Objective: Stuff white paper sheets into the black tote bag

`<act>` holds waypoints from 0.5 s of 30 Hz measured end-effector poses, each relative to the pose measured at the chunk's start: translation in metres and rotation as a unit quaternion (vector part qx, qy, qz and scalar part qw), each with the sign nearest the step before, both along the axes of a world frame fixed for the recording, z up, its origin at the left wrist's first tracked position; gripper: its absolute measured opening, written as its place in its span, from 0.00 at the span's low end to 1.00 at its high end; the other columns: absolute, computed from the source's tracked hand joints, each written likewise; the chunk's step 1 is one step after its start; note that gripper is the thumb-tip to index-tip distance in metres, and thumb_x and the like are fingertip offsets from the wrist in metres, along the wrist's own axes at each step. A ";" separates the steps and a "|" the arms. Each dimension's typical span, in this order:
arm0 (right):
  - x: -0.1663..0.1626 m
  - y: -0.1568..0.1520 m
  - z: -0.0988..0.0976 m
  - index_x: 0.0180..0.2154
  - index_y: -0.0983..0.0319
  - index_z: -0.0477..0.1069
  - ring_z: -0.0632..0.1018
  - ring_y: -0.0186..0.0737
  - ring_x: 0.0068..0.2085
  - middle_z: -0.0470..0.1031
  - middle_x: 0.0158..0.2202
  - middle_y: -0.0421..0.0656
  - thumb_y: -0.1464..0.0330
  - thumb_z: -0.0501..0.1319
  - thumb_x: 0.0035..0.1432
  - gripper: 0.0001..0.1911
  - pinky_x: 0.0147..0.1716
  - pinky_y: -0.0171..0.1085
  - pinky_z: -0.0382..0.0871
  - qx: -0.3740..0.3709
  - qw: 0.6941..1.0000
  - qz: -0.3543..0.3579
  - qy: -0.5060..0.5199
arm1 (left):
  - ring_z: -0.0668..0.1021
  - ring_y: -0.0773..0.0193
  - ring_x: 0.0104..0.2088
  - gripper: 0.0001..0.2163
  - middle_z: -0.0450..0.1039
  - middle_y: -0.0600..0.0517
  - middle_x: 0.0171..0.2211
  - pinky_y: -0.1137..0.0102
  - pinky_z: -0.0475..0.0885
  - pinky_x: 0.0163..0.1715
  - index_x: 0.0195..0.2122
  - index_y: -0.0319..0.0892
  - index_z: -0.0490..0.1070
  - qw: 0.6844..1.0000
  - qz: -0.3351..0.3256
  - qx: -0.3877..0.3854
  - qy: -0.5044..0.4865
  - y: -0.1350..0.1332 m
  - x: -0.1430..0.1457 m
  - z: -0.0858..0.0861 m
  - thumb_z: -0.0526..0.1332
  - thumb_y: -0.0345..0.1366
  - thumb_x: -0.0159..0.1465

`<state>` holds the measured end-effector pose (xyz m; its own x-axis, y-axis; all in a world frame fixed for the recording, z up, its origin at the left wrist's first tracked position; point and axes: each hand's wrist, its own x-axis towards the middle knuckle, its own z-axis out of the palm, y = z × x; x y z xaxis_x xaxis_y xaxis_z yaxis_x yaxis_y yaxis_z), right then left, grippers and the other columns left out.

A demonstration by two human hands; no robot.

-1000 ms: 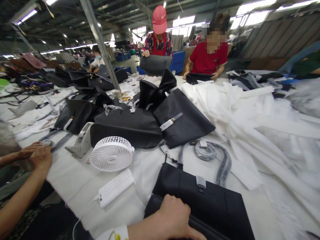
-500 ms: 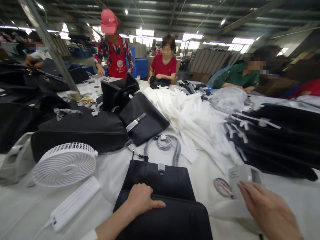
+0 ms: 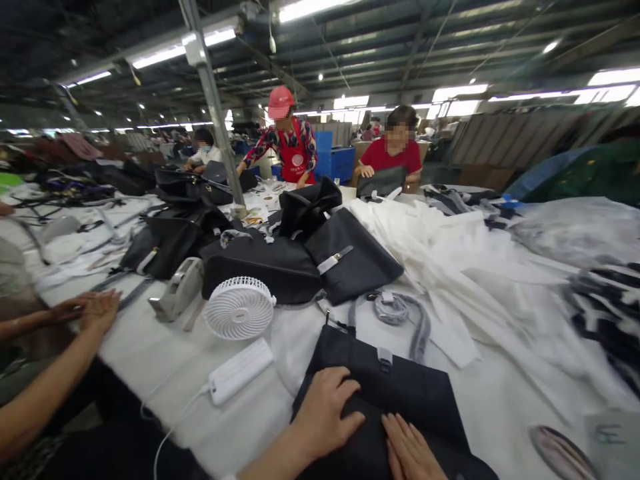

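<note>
My left hand lies flat with spread fingers on a black handbag at the near edge of the white table. My right hand rests palm down on the same bag, just right of the left hand. Neither hand grips anything. The bag's grey wrapped strap curls on the table beyond it.
A white desk fan, a white power bank and a tape dispenser sit to the left. More black bags and a heap of white wrapping lie behind. A co-worker's hands rest at left; several people work across the table.
My right hand has moved from the right side of the table onto the bag beside my left hand. The view has swung back to the left.
</note>
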<state>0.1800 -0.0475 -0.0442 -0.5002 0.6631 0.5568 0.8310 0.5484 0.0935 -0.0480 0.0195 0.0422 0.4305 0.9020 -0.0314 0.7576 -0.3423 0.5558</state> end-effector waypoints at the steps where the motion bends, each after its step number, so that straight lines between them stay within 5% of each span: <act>1: 0.002 0.001 0.002 0.56 0.67 0.67 0.75 0.44 0.52 0.73 0.54 0.47 0.71 0.48 0.64 0.21 0.48 0.40 0.75 -0.005 1.000 0.002 -0.009 | 0.68 0.53 0.57 0.17 0.68 0.45 0.55 0.59 0.61 0.59 0.52 0.47 0.70 0.995 0.074 0.021 -0.058 -0.012 -0.017 -0.002 0.56 0.46 0.64; 4: -0.001 0.000 0.009 0.53 0.66 0.70 0.75 0.46 0.53 0.72 0.55 0.47 0.71 0.46 0.65 0.21 0.47 0.42 0.76 -0.029 0.999 -0.010 -0.034 | 0.71 0.49 0.53 0.17 0.71 0.42 0.49 0.55 0.63 0.57 0.46 0.43 0.71 0.897 0.349 -0.017 -0.272 -0.053 -0.064 -0.024 0.61 0.47 0.61; 6: -0.005 -0.002 0.012 0.53 0.68 0.70 0.75 0.46 0.52 0.73 0.54 0.48 0.69 0.47 0.66 0.20 0.47 0.43 0.77 -0.037 0.999 -0.028 -0.025 | 0.74 0.47 0.51 0.21 0.71 0.41 0.47 0.55 0.65 0.55 0.47 0.42 0.68 0.762 0.481 -0.133 -0.411 -0.077 -0.083 -0.043 0.64 0.48 0.57; 8: -0.009 -0.004 0.014 0.53 0.69 0.69 0.76 0.47 0.52 0.73 0.53 0.49 0.69 0.48 0.66 0.20 0.48 0.44 0.76 -0.048 0.998 -0.042 -0.005 | 0.75 0.50 0.51 0.22 0.69 0.39 0.51 0.58 0.68 0.53 0.53 0.43 0.64 0.614 0.537 -0.254 -0.520 -0.090 -0.088 -0.057 0.61 0.48 0.61; 10: -0.009 -0.004 0.015 0.53 0.68 0.69 0.76 0.47 0.52 0.74 0.53 0.49 0.68 0.48 0.66 0.20 0.49 0.45 0.76 -0.062 0.997 -0.052 0.017 | 0.75 0.52 0.51 0.23 0.66 0.40 0.56 0.59 0.70 0.51 0.58 0.45 0.58 0.506 0.535 -0.343 -0.584 -0.093 -0.083 -0.063 0.54 0.49 0.65; 12: -0.006 -0.003 0.019 0.53 0.68 0.69 0.76 0.47 0.52 0.74 0.52 0.49 0.68 0.49 0.66 0.19 0.50 0.47 0.75 -0.078 0.995 -0.059 0.036 | 0.77 0.51 0.50 0.24 0.68 0.41 0.56 0.59 0.72 0.48 0.62 0.44 0.54 0.459 0.500 -0.401 -0.615 -0.086 -0.074 -0.063 0.48 0.49 0.68; 13: -0.004 -0.003 0.022 0.53 0.68 0.70 0.76 0.47 0.51 0.74 0.52 0.49 0.68 0.49 0.66 0.19 0.50 0.47 0.75 -0.086 0.993 -0.061 0.046 | 0.77 0.50 0.48 0.25 0.71 0.40 0.52 0.58 0.73 0.47 0.62 0.40 0.54 0.467 0.478 -0.421 -0.613 -0.080 -0.068 -0.062 0.46 0.48 0.68; 15: 0.002 0.000 0.028 0.52 0.67 0.70 0.77 0.47 0.51 0.75 0.51 0.48 0.68 0.50 0.66 0.19 0.49 0.45 0.75 -0.100 0.991 -0.064 0.067 | 0.79 0.48 0.44 0.24 0.76 0.40 0.43 0.57 0.75 0.44 0.61 0.37 0.58 0.542 0.430 -0.427 -0.582 -0.067 -0.054 -0.060 0.46 0.46 0.69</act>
